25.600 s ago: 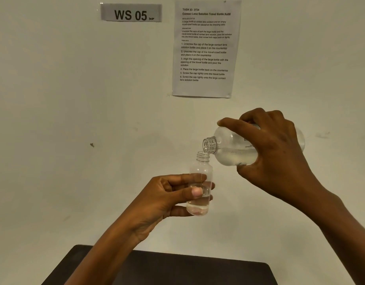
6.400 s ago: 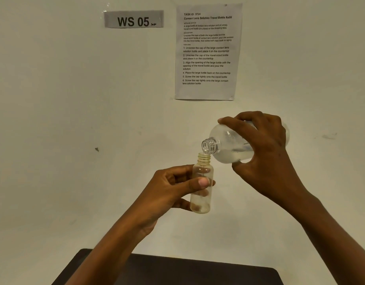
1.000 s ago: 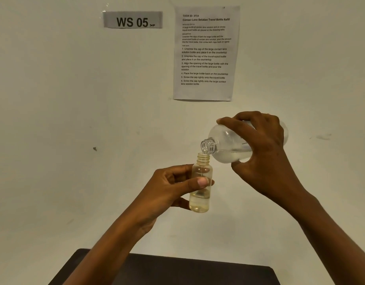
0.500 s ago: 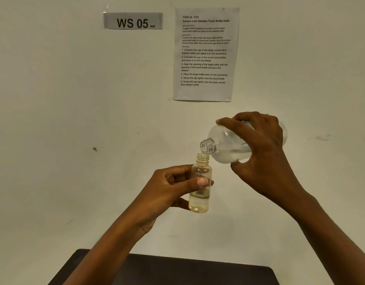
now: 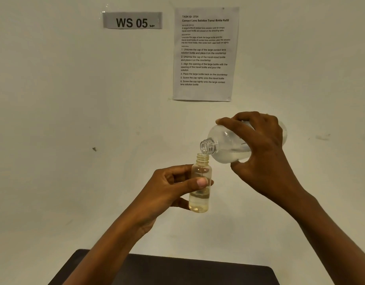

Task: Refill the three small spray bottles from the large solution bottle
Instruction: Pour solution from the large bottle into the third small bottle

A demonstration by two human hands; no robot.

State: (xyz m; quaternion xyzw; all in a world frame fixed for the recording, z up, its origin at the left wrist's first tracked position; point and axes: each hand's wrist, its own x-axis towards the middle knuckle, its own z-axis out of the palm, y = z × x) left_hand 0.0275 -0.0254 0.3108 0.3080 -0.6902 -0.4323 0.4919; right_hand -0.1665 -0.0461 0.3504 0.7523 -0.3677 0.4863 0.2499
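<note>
Head: R hand (image 5: 259, 153) tips large bottle (image 5: 224, 147); L hand (image 5: 169, 190) grips small bottle (image 5: 200, 194)

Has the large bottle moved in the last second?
No, not noticeably. The large bottle hangs at the same spot below the taped instruction sheet, neck just above the small bottle, in the right hand.

Pale wall (image 5: 54, 120) – "WS 05" label (image 5: 132, 20), taped sheet (image 5: 205, 54) beside it – dark tabletop (image 5: 177, 272) below.
</note>
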